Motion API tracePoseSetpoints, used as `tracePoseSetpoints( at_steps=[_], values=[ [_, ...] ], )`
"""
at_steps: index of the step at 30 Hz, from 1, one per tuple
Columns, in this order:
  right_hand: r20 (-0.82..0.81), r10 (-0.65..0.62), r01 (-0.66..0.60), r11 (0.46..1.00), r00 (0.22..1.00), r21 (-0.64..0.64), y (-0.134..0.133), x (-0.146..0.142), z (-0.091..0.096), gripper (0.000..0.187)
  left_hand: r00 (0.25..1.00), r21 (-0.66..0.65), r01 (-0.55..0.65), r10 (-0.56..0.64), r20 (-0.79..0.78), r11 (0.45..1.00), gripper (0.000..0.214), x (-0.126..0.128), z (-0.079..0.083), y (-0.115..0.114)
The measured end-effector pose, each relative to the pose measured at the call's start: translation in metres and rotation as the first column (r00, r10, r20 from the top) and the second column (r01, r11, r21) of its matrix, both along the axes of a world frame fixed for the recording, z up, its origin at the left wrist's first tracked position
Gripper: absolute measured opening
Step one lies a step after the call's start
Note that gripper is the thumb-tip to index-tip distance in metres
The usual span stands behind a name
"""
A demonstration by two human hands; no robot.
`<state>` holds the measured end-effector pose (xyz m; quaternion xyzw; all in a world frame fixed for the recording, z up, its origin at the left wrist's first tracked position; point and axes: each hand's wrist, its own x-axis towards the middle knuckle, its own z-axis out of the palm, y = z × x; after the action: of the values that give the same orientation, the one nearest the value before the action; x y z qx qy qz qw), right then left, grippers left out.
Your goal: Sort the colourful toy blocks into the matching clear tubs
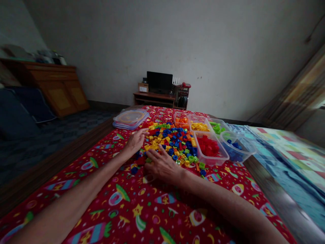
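A mixed pile of toy building bricks (175, 140) in blue, yellow, red, green and orange lies on a red patterned cloth (152, 206). My left hand (135, 141) is at the pile's left edge, fingers stretched out toward the bricks, and nothing shows in it. On the near side of the pile, my right hand (164, 165) reaches leftward with its fingers apart over the bricks. Its fingertips partly cover some pieces, and I see none gripped. Nearest to it on the right is a clear plastic box of red bricks (208, 146).
More clear containers hold orange bricks (182, 121), yellow bricks (200, 126), green bricks (216, 128) and blue bricks (235, 150). Stacked lids (130, 118) lie at the cloth's far left. A bed (286, 156) adjoins the table's right edge. Behind stands a desk with a monitor (159, 82).
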<state>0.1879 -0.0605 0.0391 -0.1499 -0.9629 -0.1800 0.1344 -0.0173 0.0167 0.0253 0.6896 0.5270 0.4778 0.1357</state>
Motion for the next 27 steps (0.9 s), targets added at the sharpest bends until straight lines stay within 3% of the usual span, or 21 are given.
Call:
tracePoseSetpoints(
  at_steps=[4,9,17,22,27],
  values=[
    [-0.076,-0.192,0.186,0.979,0.978,-0.078,0.021,0.016,0.005,0.018,0.985,-0.018,-0.036,0.033,-0.168,0.999,0.041,-0.004,-0.011,0.003],
    [-0.135,-0.38,0.345,0.911,0.915,-0.226,0.043,0.046,0.023,0.025,0.96,-0.038,0.092,-0.099,-0.264,0.995,0.042,0.006,-0.012,-0.001],
    [-0.182,-0.5,0.416,0.835,0.847,-0.361,0.063,0.079,0.036,0.039,0.954,-0.044,0.239,-0.243,-0.177,0.97,0.039,0.032,-0.007,-0.012],
    [-0.11,-0.541,0.479,0.809,0.834,-0.341,0.051,0.068,0.048,0.027,0.949,-0.016,0.265,-0.264,-0.172,0.964,0.033,0.041,0.005,-0.02],
    [-0.029,-0.347,0.321,0.892,0.937,-0.319,0.037,0.054,0.048,0.018,0.953,-0.019,0.25,-0.249,-0.173,0.968,0.034,0.04,0.011,-0.021]
  ],
)
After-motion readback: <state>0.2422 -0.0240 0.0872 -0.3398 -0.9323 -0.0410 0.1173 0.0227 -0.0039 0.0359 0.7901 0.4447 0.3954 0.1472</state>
